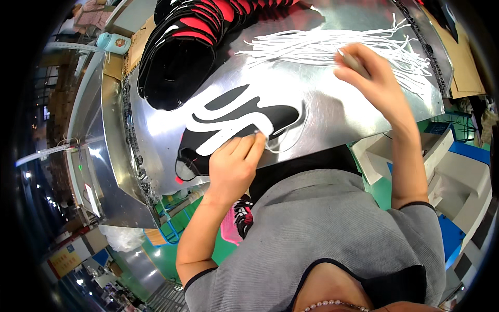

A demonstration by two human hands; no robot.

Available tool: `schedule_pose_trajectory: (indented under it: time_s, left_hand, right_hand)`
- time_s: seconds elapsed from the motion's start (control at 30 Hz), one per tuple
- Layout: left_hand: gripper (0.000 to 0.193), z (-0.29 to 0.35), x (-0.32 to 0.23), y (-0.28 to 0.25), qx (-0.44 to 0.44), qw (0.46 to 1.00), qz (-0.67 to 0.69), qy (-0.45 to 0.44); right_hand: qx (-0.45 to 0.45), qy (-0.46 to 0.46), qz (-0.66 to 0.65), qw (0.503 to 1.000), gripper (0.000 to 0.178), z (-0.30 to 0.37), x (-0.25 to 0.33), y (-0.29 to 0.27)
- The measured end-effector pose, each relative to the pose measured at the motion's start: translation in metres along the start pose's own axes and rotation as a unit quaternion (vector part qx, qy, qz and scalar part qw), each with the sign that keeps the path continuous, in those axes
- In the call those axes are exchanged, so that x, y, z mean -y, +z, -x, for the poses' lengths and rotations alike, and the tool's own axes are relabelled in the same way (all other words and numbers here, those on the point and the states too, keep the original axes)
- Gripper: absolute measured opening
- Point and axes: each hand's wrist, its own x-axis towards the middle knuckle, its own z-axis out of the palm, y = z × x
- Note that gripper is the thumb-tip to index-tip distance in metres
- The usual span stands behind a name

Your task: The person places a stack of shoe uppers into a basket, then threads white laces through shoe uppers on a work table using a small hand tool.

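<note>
Now, left hand (pixel 234 158) pinching shoe upper (pixel 221 113), right hand (pixel 375 78) half-curled by laces (pixel 306 44), hold unclear

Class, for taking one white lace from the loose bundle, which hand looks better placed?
Probably the right hand: it is beside the white laces, while the left hand is farther off, at the black-and-white shoe upper.

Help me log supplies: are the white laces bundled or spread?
Spread loosely: the white laces lie across the metal table, ends fanning apart.
</note>
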Motion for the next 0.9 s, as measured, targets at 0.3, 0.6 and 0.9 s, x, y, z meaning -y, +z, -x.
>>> schedule_pose_trajectory:
  time_s: [0.3,0.6,0.9]
  left_hand:
    - [0.058,-0.016,0.042,-0.011,0.283,0.678,0.551,-0.395]
    - [0.009,-0.033,0.061,0.021,0.042,0.735,0.502,-0.453]
    - [0.015,-0.042,0.049,0.016,0.108,0.709,0.532,-0.450]
  right_hand:
    - [0.036,0.033,-0.100,0.994,0.051,-0.002,-0.022,0.085]
    - [-0.005,0.141,-0.083,0.986,0.044,0.004,-0.021,0.098]
    - [0.037,0.181,-0.146,0.972,0.039,0.005,-0.032,0.100]
